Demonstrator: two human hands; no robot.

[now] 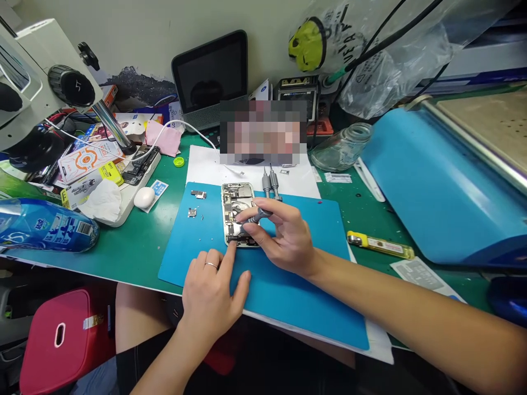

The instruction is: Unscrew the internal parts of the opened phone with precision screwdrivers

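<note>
An opened smartphone (241,192) lies on the blue mat (288,296), its inner parts exposed. My right hand (290,236) is closed around a grey-handled screwdriver (260,215), which slants over the middle of the phone; its tip is hard to make out. The index finger of my left hand (214,291) touches the phone's lower edge. Its thumb is spread and the other fingers are loosely bent, with nothing in them. Two more screwdrivers (270,184) stand behind the phone. To its left lie a small metal bracket (198,194), a small component (192,213) and tiny screws.
A microscope (61,77) rises at the left, beside a blue packet (45,225) and a white mouse-like object (144,197). A dark-screened device (212,71) stands behind. At the right are a glass jar (341,148), a yellow cutter (379,244) and a large blue machine (403,186).
</note>
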